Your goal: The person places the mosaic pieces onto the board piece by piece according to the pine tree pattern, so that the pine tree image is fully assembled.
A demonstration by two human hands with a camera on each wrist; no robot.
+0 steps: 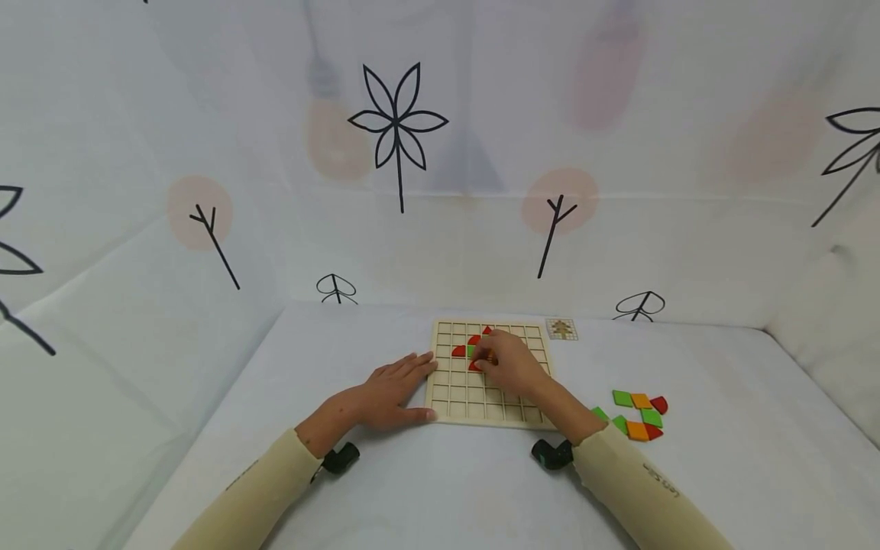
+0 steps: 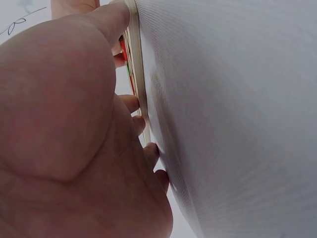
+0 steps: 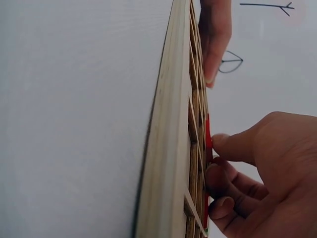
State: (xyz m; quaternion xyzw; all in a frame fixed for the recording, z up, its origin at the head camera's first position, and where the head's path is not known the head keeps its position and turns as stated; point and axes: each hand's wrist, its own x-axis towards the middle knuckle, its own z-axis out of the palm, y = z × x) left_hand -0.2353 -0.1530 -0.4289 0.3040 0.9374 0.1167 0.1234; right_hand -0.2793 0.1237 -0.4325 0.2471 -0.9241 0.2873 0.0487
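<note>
A pale wooden grid board [image 1: 457, 397] lies on the white-covered table, with several red quarter-circle tiles [image 1: 458, 351] and a green tile [image 1: 470, 351] in its upper part. Over these tiles my right hand [image 1: 512, 363] bends its thumb and fingers down, pinching at a red quarter-circle tile [image 3: 208, 131] low against the grid. The curled fingers partly cover the tiles beneath. My left hand [image 1: 388, 393] is spread flat at the board's left side; its straight fingertips and thumb rest along the wooden edge [image 2: 136, 54].
Right of the board lie loose tiles: green [image 1: 622, 398], orange [image 1: 641, 401] and red [image 1: 660, 405], with several more just below them. A small card with a brown tree-like pattern [image 1: 562, 329] sits at the board's upper right corner. A patterned white cloth [image 1: 454, 252] hangs behind.
</note>
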